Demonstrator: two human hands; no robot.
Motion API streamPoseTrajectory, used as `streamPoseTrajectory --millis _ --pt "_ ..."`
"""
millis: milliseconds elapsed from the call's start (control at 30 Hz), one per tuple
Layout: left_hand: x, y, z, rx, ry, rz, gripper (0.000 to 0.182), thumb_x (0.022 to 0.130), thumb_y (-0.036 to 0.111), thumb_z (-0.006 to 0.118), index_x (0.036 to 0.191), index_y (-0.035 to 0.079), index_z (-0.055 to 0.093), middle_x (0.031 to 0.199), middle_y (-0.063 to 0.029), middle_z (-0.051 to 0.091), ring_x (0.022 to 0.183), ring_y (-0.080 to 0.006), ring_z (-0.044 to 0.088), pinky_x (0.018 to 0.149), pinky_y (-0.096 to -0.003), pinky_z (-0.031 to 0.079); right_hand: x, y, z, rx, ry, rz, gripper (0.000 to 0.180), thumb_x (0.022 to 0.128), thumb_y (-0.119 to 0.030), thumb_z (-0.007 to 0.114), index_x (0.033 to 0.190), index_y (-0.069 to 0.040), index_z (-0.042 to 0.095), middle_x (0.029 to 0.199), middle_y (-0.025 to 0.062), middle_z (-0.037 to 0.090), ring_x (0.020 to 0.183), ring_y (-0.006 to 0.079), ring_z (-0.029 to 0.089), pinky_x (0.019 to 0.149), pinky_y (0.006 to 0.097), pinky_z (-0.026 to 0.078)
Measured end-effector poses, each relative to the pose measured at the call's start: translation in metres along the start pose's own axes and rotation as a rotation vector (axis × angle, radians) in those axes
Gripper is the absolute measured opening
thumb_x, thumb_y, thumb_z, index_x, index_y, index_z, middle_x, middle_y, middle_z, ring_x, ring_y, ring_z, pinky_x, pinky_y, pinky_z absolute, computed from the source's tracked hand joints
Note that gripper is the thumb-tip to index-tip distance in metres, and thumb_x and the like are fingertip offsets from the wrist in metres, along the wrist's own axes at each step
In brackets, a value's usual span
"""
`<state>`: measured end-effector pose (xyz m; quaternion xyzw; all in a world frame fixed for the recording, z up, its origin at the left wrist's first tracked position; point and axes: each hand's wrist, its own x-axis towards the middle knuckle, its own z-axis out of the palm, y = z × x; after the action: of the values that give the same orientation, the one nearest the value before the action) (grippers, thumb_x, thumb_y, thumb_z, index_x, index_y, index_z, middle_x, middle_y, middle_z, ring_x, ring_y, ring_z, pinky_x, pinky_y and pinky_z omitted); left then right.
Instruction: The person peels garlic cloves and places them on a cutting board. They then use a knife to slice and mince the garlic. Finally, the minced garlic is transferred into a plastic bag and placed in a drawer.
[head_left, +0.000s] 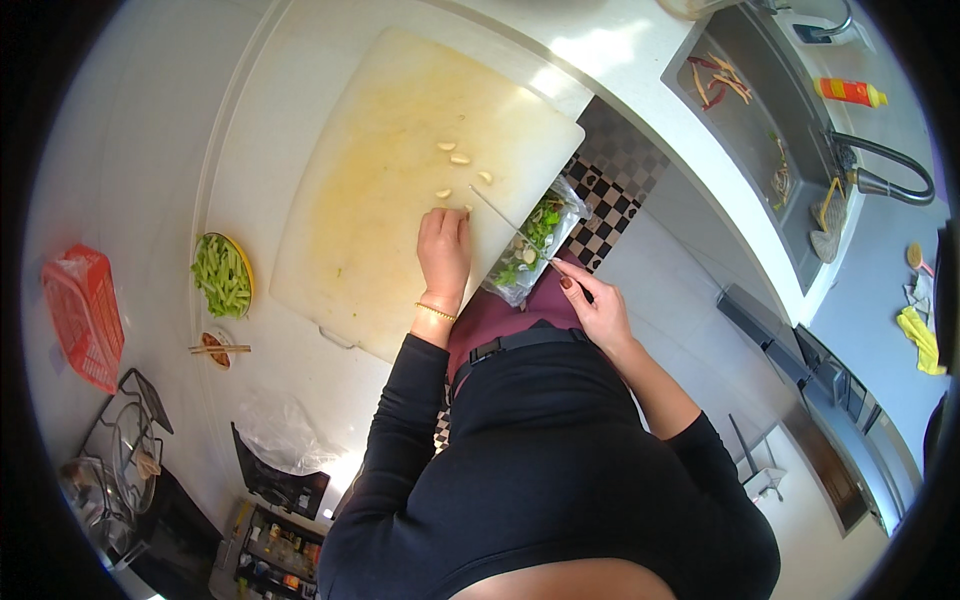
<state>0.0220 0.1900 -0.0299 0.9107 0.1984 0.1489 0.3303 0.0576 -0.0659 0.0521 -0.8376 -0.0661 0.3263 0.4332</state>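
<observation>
My left hand (444, 247) rests on the yellow-stained white cutting board (360, 195), its fingers bent down and drawn together. A small garlic clove (468, 208) shows at its fingertips, mostly covered by them. My right hand (600, 311) holds a kitchen knife (501, 211) by its handle. The thin blade reaches from beyond the board's near edge up to the left, its tip over the board close to the garlic. Several peeled garlic cloves (460, 159) lie loose beyond my left fingers. Below the blade, a plastic-lined bin (571, 217) holds leafy green scraps (541, 225) and pale round pieces (529, 256).
A yellow-rimmed bowl of cut green stalks (222, 277) stands left, beside a small dish with chopsticks (219, 349) and a red plastic basket (84, 315). Clear plastic bags (285, 431) lie nearer me. At right, the sink (739, 124) holds reddish peelings (720, 79) under a black faucet (892, 169).
</observation>
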Motion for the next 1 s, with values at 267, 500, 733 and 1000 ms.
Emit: streamPoseTrajectory --millis 267,500,733,1000 --pt "0.003 0.011 0.007 0.044 -0.027 -0.049 0.011 0.082 0.002 0.073 0.087 0.003 0.063 0.085 -0.0125 0.057 0.086 -0.0355 0.057 0.075 -0.0464 0.050 -0.009 -0.010 0.000 -0.143 -0.040 0.028 0.037 0.106 -0.038 0.063 0.135 -0.017 0.072 0.119 0.0125 0.078 0.104 0.0291 0.077 0.089 0.0349 0.057" --pt "-0.003 0.005 0.010 0.033 -0.002 0.000 0.012 0.080 0.000 0.073 0.088 0.003 0.064 0.086 -0.0125 0.057 0.086 -0.0357 0.058 0.075 -0.0458 0.050 -0.014 -0.011 0.001 -0.210 -0.014 -0.017 0.037 0.105 -0.038 0.063 0.135 -0.017 0.072 0.117 0.0127 0.078 0.100 0.0337 0.076 0.084 0.0380 0.058" --pt "-0.002 0.004 0.008 0.035 -0.010 0.011 0.012 0.080 0.000 0.074 0.088 0.003 0.065 0.085 -0.0126 0.057 0.086 -0.0350 0.060 0.074 -0.0455 0.051 -0.013 -0.011 0.003 -0.221 -0.010 -0.015 0.037 0.106 -0.038 0.062 0.135 -0.017 0.072 0.116 0.0132 0.077 0.100 0.0348 0.075 0.084 0.0392 0.058" --pt "-0.001 0.002 0.007 0.037 -0.028 0.008 0.011 0.080 -0.002 0.073 0.087 0.002 0.065 0.084 -0.0128 0.057 0.085 -0.0351 0.060 0.074 -0.0454 0.052 -0.013 -0.015 0.004 -0.258 0.001 -0.010 0.038 0.106 -0.039 0.062 0.135 -0.017 0.072 0.112 0.0124 0.078 0.099 0.0345 0.076 0.085 0.0391 0.058"
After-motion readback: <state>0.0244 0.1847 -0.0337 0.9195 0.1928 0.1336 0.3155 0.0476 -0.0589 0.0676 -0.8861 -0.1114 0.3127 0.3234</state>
